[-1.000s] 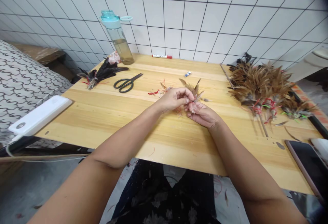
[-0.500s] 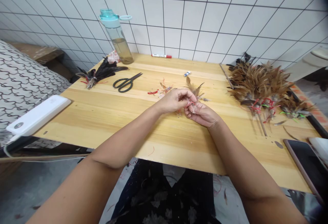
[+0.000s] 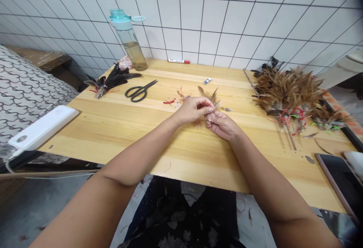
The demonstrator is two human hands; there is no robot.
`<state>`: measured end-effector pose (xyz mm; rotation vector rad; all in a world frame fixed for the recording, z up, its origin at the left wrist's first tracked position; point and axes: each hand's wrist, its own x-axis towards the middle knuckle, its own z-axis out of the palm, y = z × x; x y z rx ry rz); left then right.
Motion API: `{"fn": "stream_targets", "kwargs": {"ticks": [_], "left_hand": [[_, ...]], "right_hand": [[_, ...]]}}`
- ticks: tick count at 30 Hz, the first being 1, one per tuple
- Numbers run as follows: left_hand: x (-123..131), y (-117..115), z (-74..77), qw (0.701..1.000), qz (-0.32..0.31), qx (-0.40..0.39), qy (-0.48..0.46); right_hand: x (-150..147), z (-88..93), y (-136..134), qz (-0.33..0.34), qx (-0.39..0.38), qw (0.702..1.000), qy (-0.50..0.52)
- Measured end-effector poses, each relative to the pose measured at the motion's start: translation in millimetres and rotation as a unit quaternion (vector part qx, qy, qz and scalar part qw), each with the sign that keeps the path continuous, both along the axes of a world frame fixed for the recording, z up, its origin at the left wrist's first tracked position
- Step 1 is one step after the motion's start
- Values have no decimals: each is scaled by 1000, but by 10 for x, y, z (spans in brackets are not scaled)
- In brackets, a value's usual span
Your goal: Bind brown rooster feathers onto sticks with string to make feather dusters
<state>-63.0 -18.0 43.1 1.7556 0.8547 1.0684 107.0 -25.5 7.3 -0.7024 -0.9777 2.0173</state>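
Observation:
Above the middle of the table, my two hands meet at a small bundle of brown feathers (image 3: 212,96). My right hand (image 3: 222,124) is closed on the pale quill ends, palm partly turned up. My left hand (image 3: 193,110) pinches at the same bundle with thumb and forefinger, its fingertips touching the right hand's. A bit of red shows by the left fingers; whether it is thread I cannot tell. Just behind the left hand lie red thread scraps (image 3: 169,101) and loose feather bits (image 3: 181,97). Black-handled scissors (image 3: 139,91) rest farther left.
Black feathers (image 3: 115,79) lie at the back left beside a water bottle (image 3: 132,47). A pile of tied brown feather bundles (image 3: 289,91) covers the right side, with a phone (image 3: 340,183) in front. A red-capped marker (image 3: 178,61) and white power strip (image 3: 44,126) lie on the table.
The feather tips have swung slightly left and lower. My left fingers have shifted a little on the bundle, and the thumb is now straighter. Both hands stay together.

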Motion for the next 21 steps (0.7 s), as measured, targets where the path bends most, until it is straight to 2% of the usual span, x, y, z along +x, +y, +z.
{"fn": "stream_targets", "kwargs": {"ticks": [4, 8, 12, 21], "left_hand": [[25, 5, -42, 996, -17, -50, -72], [55, -14, -40, 992, 10, -58, -111], [40, 2, -48, 990, 19, -75, -114], [-6, 65, -66, 989, -37, -90, -107]], "right_hand": [[-4, 18, 5, -3, -6, 1000, 6], [2, 30, 11, -12, -5, 1000, 3], [14, 21, 14, -12, 1, 1000, 12], [14, 29, 6, 1, -17, 1000, 5]]}}
